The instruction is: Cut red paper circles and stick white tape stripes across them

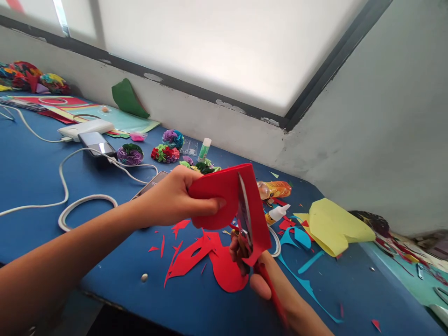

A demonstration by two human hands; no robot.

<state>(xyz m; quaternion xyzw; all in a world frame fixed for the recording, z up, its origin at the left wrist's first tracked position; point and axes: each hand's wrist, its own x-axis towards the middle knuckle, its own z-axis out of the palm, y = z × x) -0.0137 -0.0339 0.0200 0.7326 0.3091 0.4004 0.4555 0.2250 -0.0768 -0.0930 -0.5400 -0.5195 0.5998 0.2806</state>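
My left hand (189, 198) is closed on a folded sheet of red paper (219, 189), thumb on the near face and fingers behind it. The paper is held up above the table. Wrapped round the handles of a pair of scissors (245, 205), my right hand (252, 268) is partly hidden by the hanging red strip. The scissor blades lie across the paper, cutting up near its right edge. Below, on the table, rest a round red paper cutout (229, 273) and red offcuts (187, 261).
Blue paper scraps (304, 282) and a yellow sheet (336, 226) lie to the right, near a glue bottle (278, 213) and an orange-labelled bottle (276, 189). Behind stand a glue stick (205, 149) and paper flowers (165, 153). A phone (97, 143) and white cable (63, 172) are left.
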